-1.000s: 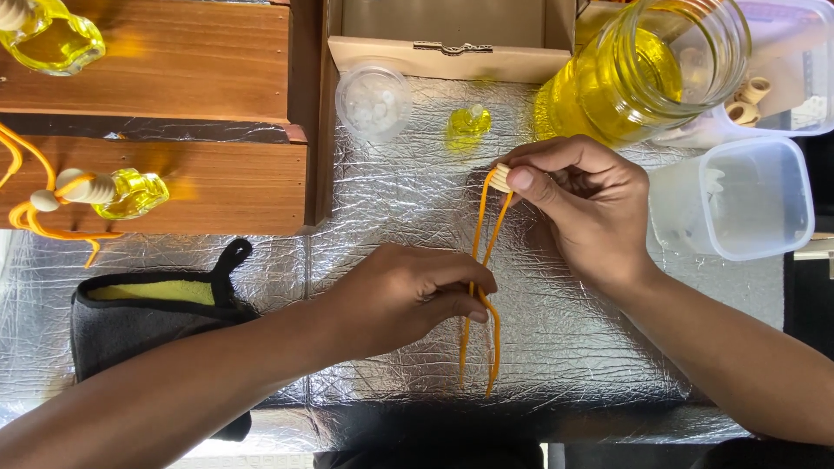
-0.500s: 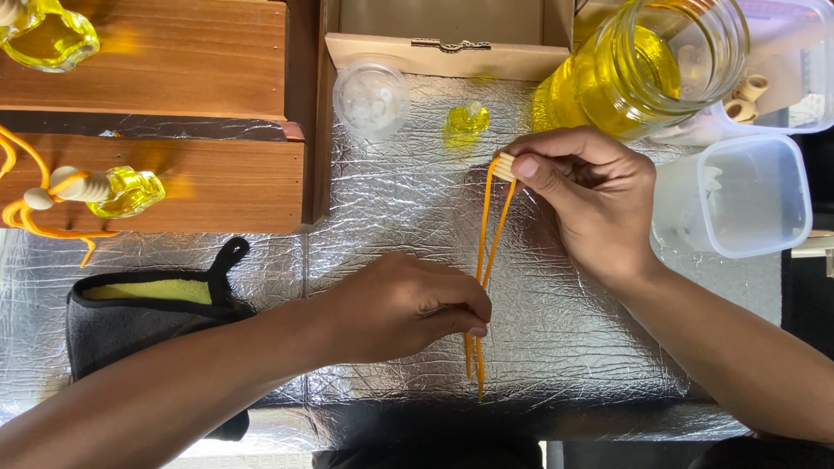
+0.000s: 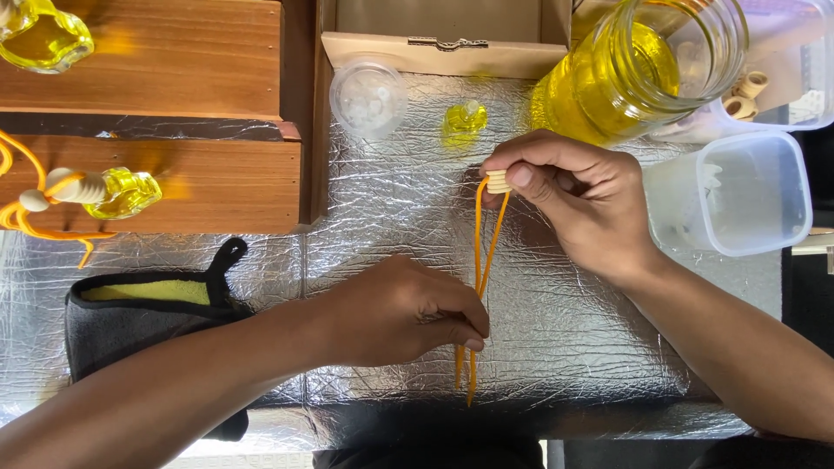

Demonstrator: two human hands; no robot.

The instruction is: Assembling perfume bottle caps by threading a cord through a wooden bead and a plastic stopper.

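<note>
My right hand [image 3: 578, 200] pinches a small cream ribbed cap [image 3: 498, 181] between thumb and fingers above the foil-covered table [image 3: 408, 217]. An orange cord [image 3: 482, 260] loops through the cap and runs down toward me in two strands. My left hand [image 3: 408, 313] is closed on both strands low down, and the loose ends stick out below it. A small bottle of yellow liquid [image 3: 465, 122] stands just beyond the cap.
A big glass jar of yellow liquid [image 3: 638, 65] stands at the back right beside clear plastic tubs [image 3: 738, 195]. A round clear lid [image 3: 369, 97], a cardboard box [image 3: 443, 39], wooden steps [image 3: 174, 113] holding a finished bottle [image 3: 113, 193], and a grey cloth [image 3: 139, 321] lie left.
My left hand slid down the cord toward me, drawing the strands straight. My right hand stayed holding the cap at the top.
</note>
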